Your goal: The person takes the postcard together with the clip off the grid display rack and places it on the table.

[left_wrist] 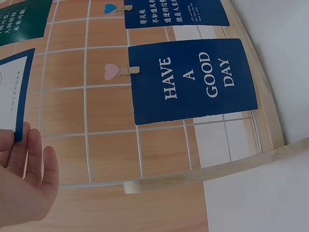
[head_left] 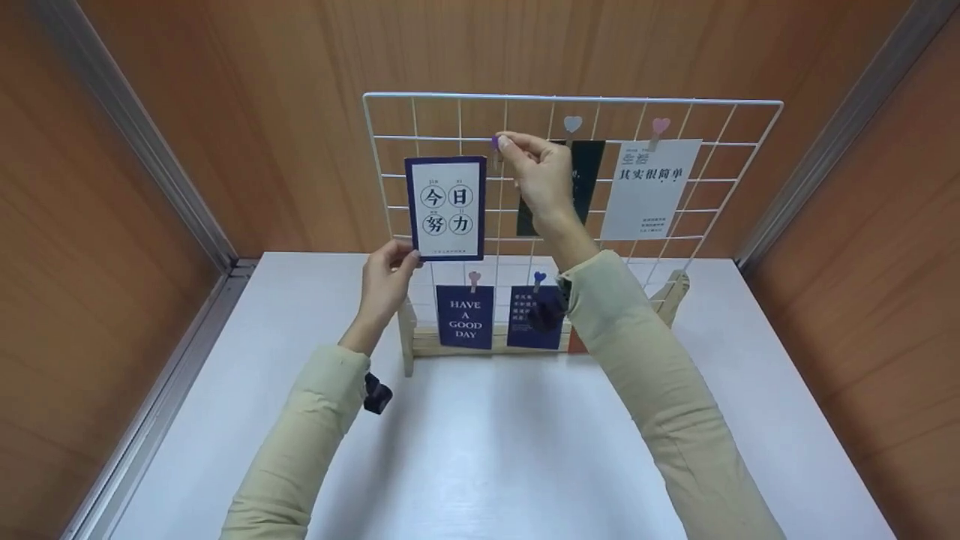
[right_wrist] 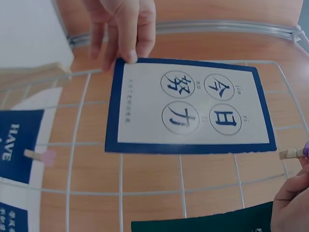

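Observation:
My left hand [head_left: 386, 279] pinches a white card with a dark blue border [head_left: 448, 244] by its lower left corner. The card stands upright in front of the upper left part of a white wire grid [head_left: 570, 97]. In my right hand [head_left: 544, 176] is a small wooden clothespin [right_wrist: 291, 153] with a purple end, pinched between thumb and fingers. It is just off the card's upper right corner, apart from it in the right wrist view. Behind the right hand hangs a dark green card [head_left: 589, 187], partly hidden, under a clip with a pale heart [head_left: 573, 124].
A white card [head_left: 651, 191] hangs at the grid's upper right from a pink heart clip [head_left: 661, 126]. Below hang a blue "HAVE A GOOD DAY" card [head_left: 465, 316] and another blue card [head_left: 523, 337]. An orange edge [head_left: 576, 341] shows beside the right sleeve. Wooden feet [head_left: 407, 341] support the grid on a white table [head_left: 450, 450].

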`<state>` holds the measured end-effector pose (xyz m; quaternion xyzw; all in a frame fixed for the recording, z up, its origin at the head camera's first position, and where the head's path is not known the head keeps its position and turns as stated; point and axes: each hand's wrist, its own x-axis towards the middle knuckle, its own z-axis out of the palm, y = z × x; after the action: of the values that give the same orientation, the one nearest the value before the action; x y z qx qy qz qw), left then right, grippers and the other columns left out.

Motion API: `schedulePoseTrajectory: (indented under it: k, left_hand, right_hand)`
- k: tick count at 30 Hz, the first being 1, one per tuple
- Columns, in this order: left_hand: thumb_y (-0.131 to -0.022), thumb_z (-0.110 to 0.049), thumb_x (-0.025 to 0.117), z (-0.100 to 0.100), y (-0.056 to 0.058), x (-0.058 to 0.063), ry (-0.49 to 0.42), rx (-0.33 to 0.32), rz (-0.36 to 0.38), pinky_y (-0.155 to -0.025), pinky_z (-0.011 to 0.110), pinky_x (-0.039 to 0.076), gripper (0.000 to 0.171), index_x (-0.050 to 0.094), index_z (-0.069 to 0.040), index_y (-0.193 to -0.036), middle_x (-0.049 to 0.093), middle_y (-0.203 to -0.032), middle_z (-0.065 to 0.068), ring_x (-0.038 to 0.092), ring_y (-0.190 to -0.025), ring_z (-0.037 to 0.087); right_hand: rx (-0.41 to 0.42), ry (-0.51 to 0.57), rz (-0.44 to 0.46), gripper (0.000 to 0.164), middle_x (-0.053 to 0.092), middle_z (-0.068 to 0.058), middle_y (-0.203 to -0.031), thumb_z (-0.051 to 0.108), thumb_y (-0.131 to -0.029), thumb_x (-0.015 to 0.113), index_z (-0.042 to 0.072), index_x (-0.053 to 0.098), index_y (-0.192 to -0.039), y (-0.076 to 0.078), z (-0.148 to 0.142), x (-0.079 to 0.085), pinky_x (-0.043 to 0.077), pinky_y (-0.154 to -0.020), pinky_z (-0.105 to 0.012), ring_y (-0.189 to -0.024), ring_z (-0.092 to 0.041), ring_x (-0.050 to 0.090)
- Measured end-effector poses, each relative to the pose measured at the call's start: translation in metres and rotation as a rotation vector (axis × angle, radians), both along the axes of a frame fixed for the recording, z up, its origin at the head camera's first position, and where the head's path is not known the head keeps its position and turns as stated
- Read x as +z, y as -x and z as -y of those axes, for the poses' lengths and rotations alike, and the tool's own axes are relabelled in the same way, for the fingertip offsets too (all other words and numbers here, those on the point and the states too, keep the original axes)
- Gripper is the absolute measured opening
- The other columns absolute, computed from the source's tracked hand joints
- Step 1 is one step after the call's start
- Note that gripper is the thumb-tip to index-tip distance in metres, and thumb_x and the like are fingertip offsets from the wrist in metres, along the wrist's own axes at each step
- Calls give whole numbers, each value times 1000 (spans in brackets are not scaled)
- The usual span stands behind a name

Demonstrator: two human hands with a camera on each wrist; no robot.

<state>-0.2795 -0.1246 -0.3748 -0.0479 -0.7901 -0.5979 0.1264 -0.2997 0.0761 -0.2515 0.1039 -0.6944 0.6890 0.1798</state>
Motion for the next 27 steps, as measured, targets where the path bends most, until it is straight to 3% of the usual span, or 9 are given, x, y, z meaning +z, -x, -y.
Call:
schedulePoseTrajectory:
  k: [12, 21, 27]
  left_hand:
    - [-90, -7, 48, 7, -7, -11, 13, 10, 13, -78, 26, 44, 15, 56, 2, -99, 59, -94, 11, 54, -87, 18]
    - [-91, -8, 48, 8, -14, -23, -19, -5, 56, -78, 27, 44, 15, 56, 0, -100, 59, -94, 9, 54, -87, 17]
    - [-90, -7, 48, 7, -18, -28, -17, -16, 47, -77, 29, 45, 15, 56, 2, -99, 59, -93, 12, 55, -87, 19]
  right_hand:
    - [66, 23, -10, 20, 60, -10, -77, 13, -86, 58, 0, 64, -99, -7, -19, -15, 28, -40, -16, -43, -8, 37]
    - [95, 12, -3, 18, 57, -23, -81, 13, -86, 57, 0, 65, -96, -11, -32, -35, 29, -39, -16, -44, -7, 37]
    - [103, 33, 27, 21, 58, -23, -84, 14, -86, 58, 0, 65, -99, -16, -42, -44, 26, -37, -16, -42, -6, 35]
